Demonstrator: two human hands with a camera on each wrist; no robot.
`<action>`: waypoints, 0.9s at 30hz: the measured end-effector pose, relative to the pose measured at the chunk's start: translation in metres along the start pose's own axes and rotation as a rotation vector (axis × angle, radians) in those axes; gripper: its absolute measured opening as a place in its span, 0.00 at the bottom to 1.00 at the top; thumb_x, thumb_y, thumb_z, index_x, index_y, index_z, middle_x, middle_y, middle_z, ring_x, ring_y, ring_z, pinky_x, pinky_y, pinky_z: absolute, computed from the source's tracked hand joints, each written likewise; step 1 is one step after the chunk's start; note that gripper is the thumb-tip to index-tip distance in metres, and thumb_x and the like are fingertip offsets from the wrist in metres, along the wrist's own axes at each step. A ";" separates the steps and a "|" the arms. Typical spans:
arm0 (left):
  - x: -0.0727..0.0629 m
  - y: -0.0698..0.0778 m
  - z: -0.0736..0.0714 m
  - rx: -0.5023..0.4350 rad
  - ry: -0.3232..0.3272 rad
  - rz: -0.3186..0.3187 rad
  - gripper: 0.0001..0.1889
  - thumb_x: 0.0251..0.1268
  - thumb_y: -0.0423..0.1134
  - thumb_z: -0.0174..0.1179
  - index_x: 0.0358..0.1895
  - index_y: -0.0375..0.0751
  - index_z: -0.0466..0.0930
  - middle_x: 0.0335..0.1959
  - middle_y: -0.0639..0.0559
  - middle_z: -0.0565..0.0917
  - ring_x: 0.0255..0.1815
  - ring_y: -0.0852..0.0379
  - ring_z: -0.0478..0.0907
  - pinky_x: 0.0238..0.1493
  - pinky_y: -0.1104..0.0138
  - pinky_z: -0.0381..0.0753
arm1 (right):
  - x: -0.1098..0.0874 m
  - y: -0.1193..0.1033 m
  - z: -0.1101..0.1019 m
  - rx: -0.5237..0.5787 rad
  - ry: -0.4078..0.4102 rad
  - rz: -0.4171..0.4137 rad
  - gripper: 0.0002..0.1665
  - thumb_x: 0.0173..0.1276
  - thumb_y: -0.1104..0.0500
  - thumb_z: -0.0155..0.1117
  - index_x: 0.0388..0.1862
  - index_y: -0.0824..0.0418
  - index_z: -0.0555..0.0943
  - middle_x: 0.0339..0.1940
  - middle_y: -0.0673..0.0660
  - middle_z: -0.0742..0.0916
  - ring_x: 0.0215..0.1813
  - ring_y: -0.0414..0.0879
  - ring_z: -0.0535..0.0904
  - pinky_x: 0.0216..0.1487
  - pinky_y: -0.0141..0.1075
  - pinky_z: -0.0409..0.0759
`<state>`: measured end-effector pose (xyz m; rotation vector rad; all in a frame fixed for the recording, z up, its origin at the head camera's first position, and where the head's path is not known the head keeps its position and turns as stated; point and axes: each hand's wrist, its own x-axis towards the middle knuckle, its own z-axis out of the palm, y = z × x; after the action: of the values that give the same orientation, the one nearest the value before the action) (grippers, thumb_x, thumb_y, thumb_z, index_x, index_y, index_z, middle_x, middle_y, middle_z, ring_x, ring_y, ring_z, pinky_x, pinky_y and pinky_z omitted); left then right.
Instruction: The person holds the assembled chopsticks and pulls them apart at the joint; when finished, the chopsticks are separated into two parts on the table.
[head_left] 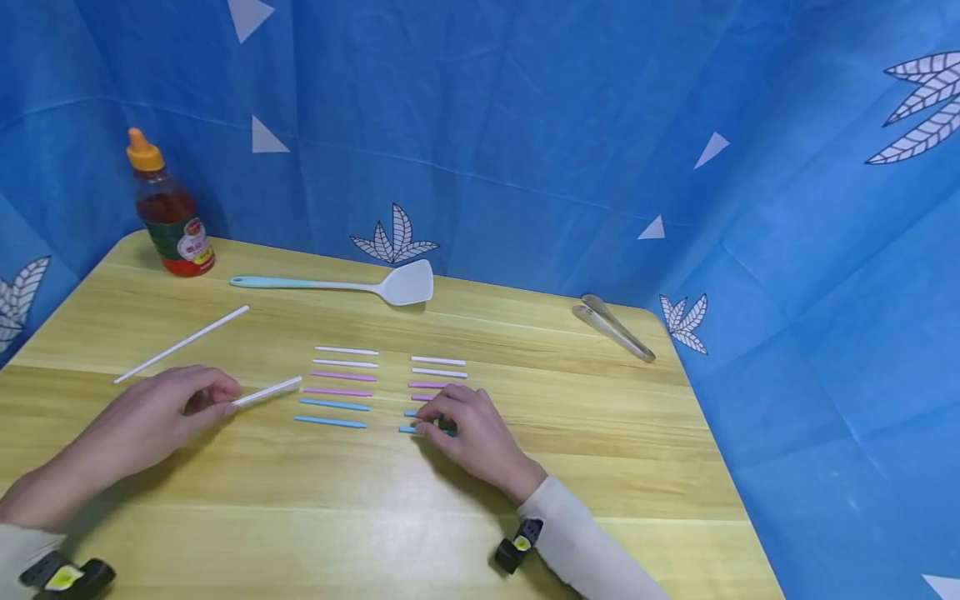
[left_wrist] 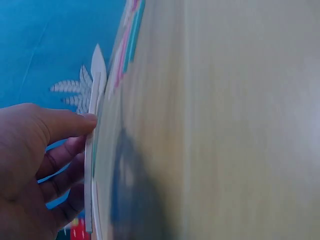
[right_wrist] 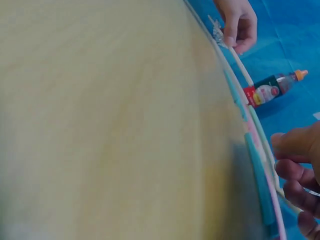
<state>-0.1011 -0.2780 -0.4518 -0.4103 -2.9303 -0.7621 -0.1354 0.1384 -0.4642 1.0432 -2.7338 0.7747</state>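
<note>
My left hand (head_left: 165, 412) pinches a white straw (head_left: 267, 391) between thumb and fingers, its free end angled up to the right; the left wrist view shows this straw (left_wrist: 95, 100) too. Right of it, a column of short white, pink and blue straws (head_left: 330, 422) lies in parallel rows. A second column has white straws (head_left: 438, 372) at its far end. Over the near blue straws (head_left: 407, 430) of that column is my right hand (head_left: 476, 429), partly hiding them. In the right wrist view its fingers (right_wrist: 295, 142) are bent loosely with nothing visible between them.
Another long white straw (head_left: 183, 343) lies behind my left hand. Towards the back are a sauce bottle (head_left: 176, 221) with an orange cap, a white spatula (head_left: 405, 285) with a light-blue handle, and metal tongs (head_left: 615, 329). A blue curtain (head_left: 510, 125) surrounds the wooden table (head_left: 615, 475).
</note>
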 end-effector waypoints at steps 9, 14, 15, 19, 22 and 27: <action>0.019 0.054 0.017 -0.054 -0.065 0.106 0.08 0.72 0.41 0.75 0.49 0.57 0.89 0.40 0.66 0.85 0.42 0.67 0.78 0.42 0.64 0.80 | 0.018 -0.015 0.000 0.143 0.006 -0.049 0.11 0.75 0.55 0.76 0.52 0.57 0.90 0.47 0.51 0.89 0.45 0.45 0.86 0.52 0.36 0.84; 0.027 0.077 0.027 -0.078 -0.080 0.179 0.08 0.71 0.40 0.75 0.47 0.59 0.89 0.40 0.67 0.84 0.42 0.67 0.78 0.43 0.62 0.81 | 0.025 -0.025 0.007 0.193 -0.027 -0.065 0.12 0.77 0.54 0.74 0.54 0.57 0.90 0.49 0.53 0.89 0.46 0.46 0.85 0.50 0.37 0.86; 0.029 0.081 0.029 -0.084 -0.083 0.191 0.08 0.72 0.40 0.74 0.47 0.59 0.89 0.40 0.68 0.84 0.42 0.67 0.78 0.43 0.61 0.81 | 0.026 -0.026 0.008 0.200 -0.034 -0.068 0.13 0.78 0.53 0.74 0.55 0.57 0.90 0.49 0.53 0.89 0.46 0.45 0.85 0.50 0.36 0.86; 0.034 0.092 0.034 -0.103 -0.078 0.241 0.08 0.72 0.39 0.74 0.46 0.60 0.88 0.41 0.68 0.85 0.43 0.67 0.79 0.44 0.61 0.82 | 0.029 -0.030 0.014 0.197 -0.053 -0.073 0.13 0.80 0.51 0.72 0.55 0.56 0.90 0.50 0.51 0.90 0.48 0.43 0.87 0.52 0.30 0.85; 0.037 0.099 0.037 -0.118 -0.069 0.271 0.08 0.72 0.39 0.74 0.46 0.60 0.88 0.43 0.67 0.86 0.43 0.67 0.80 0.44 0.62 0.82 | 0.030 -0.032 0.015 0.170 -0.057 -0.079 0.11 0.81 0.52 0.70 0.54 0.55 0.90 0.47 0.50 0.91 0.48 0.42 0.87 0.54 0.28 0.82; 0.039 0.104 0.043 -0.144 -0.086 0.257 0.09 0.72 0.38 0.74 0.48 0.57 0.88 0.43 0.66 0.86 0.41 0.67 0.79 0.42 0.65 0.81 | 0.029 -0.032 0.014 0.146 -0.056 -0.094 0.10 0.82 0.54 0.69 0.52 0.56 0.91 0.43 0.49 0.92 0.47 0.41 0.85 0.53 0.29 0.81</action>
<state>-0.1100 -0.1606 -0.4354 -0.8323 -2.8279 -0.9400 -0.1356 0.0940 -0.4548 1.2306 -2.6850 0.9550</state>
